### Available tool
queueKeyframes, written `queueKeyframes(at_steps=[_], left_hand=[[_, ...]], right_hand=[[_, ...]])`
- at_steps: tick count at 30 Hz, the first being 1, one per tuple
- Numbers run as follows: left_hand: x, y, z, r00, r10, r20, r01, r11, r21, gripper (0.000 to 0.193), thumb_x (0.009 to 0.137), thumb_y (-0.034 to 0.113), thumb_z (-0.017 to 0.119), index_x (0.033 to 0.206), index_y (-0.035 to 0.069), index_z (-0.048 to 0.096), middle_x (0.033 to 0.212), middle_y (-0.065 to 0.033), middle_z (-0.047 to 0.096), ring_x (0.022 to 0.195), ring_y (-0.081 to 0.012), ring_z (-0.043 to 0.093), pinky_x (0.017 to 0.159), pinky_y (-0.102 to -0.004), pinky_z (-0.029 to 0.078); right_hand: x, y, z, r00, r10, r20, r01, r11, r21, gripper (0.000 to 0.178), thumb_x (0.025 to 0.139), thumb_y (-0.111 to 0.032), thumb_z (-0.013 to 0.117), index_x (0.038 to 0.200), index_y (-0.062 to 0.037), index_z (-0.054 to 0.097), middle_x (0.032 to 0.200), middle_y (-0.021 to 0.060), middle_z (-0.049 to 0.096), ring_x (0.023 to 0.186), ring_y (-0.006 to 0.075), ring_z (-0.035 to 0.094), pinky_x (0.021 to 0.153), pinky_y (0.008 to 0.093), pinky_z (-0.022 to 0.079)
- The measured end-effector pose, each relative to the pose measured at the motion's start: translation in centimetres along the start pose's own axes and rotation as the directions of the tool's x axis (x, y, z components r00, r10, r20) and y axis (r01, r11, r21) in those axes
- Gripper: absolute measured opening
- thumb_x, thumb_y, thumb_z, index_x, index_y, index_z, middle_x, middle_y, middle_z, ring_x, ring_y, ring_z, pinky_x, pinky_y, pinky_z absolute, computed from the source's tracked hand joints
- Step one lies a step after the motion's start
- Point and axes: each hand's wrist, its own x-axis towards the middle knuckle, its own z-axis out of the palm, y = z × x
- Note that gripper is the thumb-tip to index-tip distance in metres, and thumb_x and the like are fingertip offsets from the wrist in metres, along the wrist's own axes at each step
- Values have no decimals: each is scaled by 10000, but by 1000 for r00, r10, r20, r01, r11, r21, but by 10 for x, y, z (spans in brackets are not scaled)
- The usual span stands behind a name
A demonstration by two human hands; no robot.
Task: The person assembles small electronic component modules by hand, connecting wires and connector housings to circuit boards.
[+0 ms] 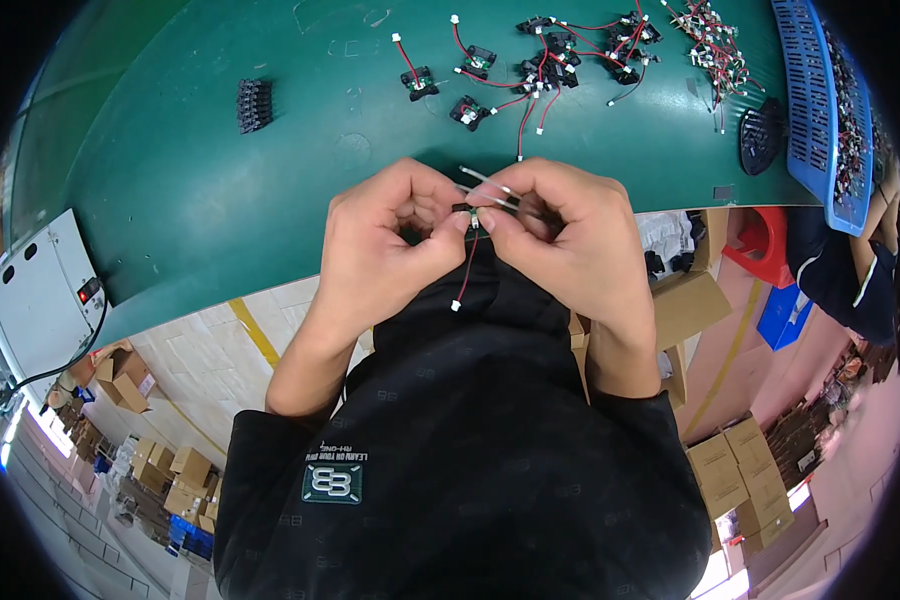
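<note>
One small wired module (460, 208) sits at my twelve o'clock, pinched by left hand (390, 225) and right hand (575, 220), the latter also holding tweezers (484, 178). I see more modules (560, 72) on the table (220, 200) at one o'clock.

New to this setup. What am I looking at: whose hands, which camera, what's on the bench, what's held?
No machine here: a person works bare-handed. The one picture comes from a wide fisheye camera on their head, looking down, so straight edges bend.

The left hand pinches a small black plastic part with a thin red-and-black wire hanging below, ending in a white plug. The right hand meets it there, holding a slim metal tool, apparently tweezers, though blurred.

On the green tabletop lie a black ribbed block, scattered black wired parts and a blue plastic basket filled with small pieces.
</note>
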Motion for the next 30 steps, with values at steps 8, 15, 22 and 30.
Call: queueKeyframes(at_steps=[8,15,22,30], left_hand=[[2,0,4,974,211,-86,-203,974,100,124,745,-7,707,821,-7,609,732,-47,656,624,-73,619,572,-219,502],[5,-7,8,900,426,-94,-375,865,334,157,705,-35,715,810,-2,604,688,-54,609,565,-100,586,517,-234,474],[16,-3,-1,884,468,-6,-444,842,307,167,718,-41,702,865,-6,629,743,-68,631,594,-112,601,538,-238,487],[35,2,-48,741,641,-200,-449,694,562,164,795,-36,648,955,-10,669,897,-107,684,763,-161,639,704,-259,509]], right_hand=[[1,-3,-4,999,-12,-38,10,999,-38,212,741,-33,713,943,-37,650,729,48,637,480,87,411,448,256,354],[4,0,-1,999,35,-24,-36,998,-42,199,746,-40,702,933,-37,632,783,39,673,465,83,407,440,250,355],[10,6,-3,998,45,-53,-41,996,74,153,745,29,702,879,-17,645,572,-99,421,514,-13,283,463,187,221],[28,3,-17,915,-227,-335,164,965,-205,164,762,-16,739,919,-25,692,649,-23,599,529,4,439,464,181,325]])
